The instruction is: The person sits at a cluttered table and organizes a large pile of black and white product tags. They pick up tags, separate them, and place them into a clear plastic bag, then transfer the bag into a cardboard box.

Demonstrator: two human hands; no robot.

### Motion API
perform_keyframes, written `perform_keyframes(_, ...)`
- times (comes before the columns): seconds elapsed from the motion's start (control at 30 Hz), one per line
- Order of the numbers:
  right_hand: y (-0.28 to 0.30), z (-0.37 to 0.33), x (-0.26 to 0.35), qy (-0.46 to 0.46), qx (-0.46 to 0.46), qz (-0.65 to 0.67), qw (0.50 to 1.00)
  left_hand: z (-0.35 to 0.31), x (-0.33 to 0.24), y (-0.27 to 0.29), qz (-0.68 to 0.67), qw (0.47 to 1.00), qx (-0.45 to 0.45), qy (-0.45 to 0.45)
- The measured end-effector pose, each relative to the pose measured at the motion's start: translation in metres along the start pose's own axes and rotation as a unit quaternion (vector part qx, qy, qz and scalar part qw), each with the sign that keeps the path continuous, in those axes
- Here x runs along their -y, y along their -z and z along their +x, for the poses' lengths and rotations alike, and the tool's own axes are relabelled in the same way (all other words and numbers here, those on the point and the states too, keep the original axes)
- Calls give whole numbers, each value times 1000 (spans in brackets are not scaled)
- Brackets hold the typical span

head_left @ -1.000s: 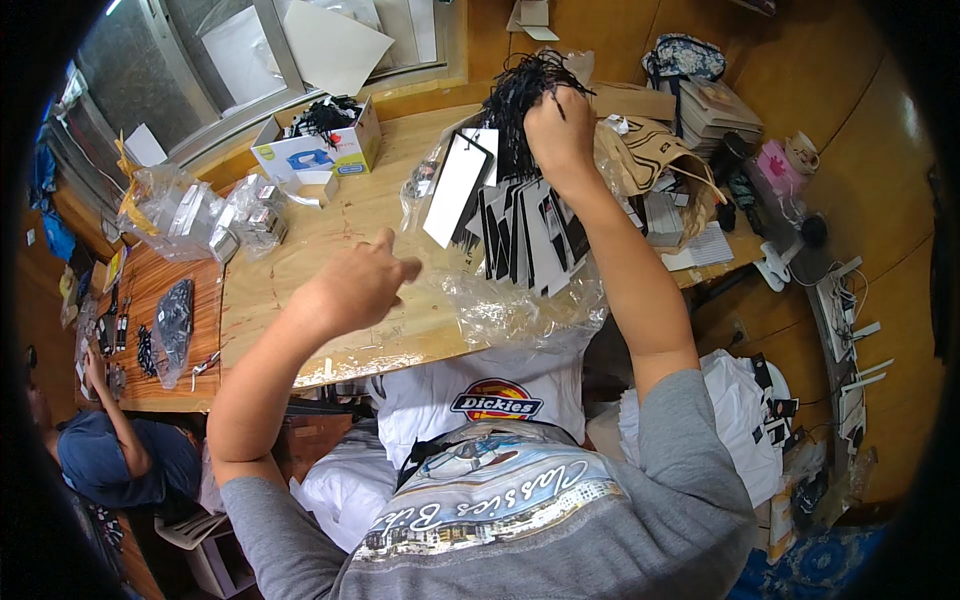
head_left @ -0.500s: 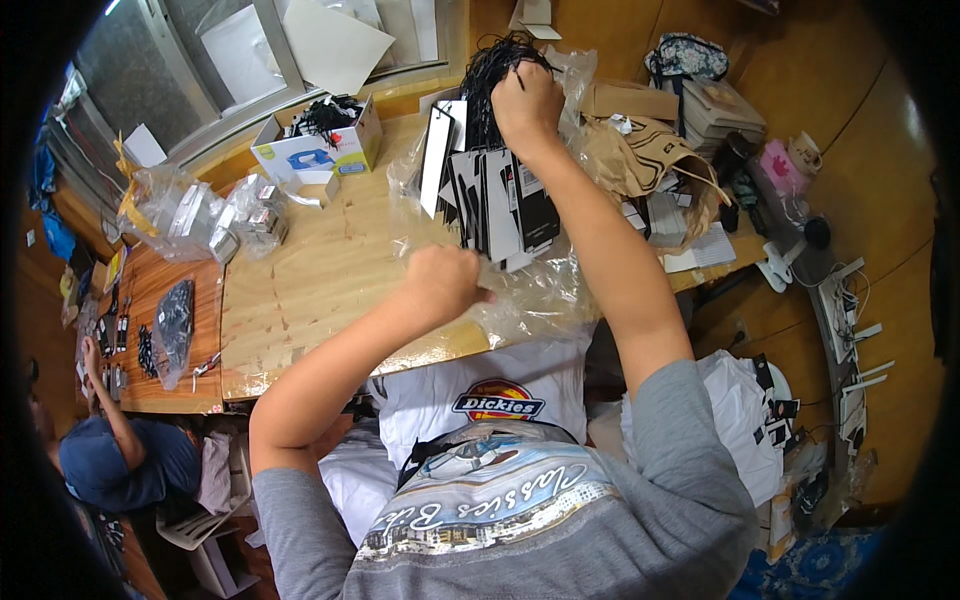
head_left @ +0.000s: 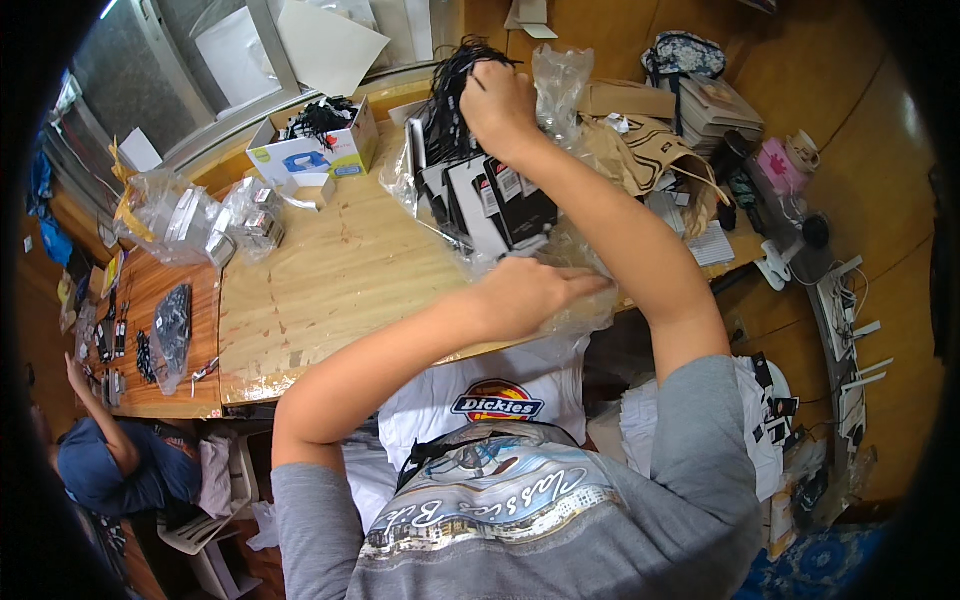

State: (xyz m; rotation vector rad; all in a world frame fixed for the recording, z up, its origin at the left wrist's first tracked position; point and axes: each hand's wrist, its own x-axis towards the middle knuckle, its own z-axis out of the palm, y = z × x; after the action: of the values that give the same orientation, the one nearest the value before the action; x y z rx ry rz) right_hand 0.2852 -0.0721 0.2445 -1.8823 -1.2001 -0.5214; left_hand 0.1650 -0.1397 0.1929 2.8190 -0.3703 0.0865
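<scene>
My right hand [head_left: 500,105] is closed around black strings [head_left: 455,100] at the top of a bunch of hang tags. The black and white hang tags [head_left: 505,205] hang from these strings, fanned out in a clear plastic bag [head_left: 560,80]. Below the tags, my left hand [head_left: 530,295] has its fingers stretched out to the right, touching the bag's crumpled near part. Its palm and thumb are hidden.
A box [head_left: 315,145] holding black strings stands by the window. Clear bags with small packs [head_left: 250,220] lie at the left of the table [head_left: 330,260]. A tan bag [head_left: 650,150] and stacked papers are on the right. Another person [head_left: 125,460] sits at the lower left.
My right hand has moved left with the strings and tags. My left hand has shifted right along the bag, its fingers going from curled to stretched out.
</scene>
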Motion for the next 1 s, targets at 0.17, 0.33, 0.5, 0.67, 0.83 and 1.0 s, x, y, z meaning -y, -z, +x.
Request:
perform_keyframes(0.17, 8, 4, -14, 34, 46, 5, 998, -2, 3, 17, -19, 986, -133, -95)
perform_keyframes(0.33, 44, -12, -20, 99, 332, -17, 938, -55, 60, 97, -14, 931, -354, 89)
perform_keyframes(0.5, 66, -34, -3, 66, 572, 182, 798, -56, 56, 110, 247, 857, -453, -2)
perform_keyframes(0.67, 53, -37, -9, 136, 693, 152, 692, -48, 28, 131, 193, 751, -608, -170)
perform_keyframes(0.83, 32, -12, -25, 209, 619, 2, 757, -93, 28, 164, 198, 772, -574, -186)
perform_keyframes(1.0, 41, 44, -2, 85, 609, -178, 768, -120, 20, 188, 360, 772, -522, -20)
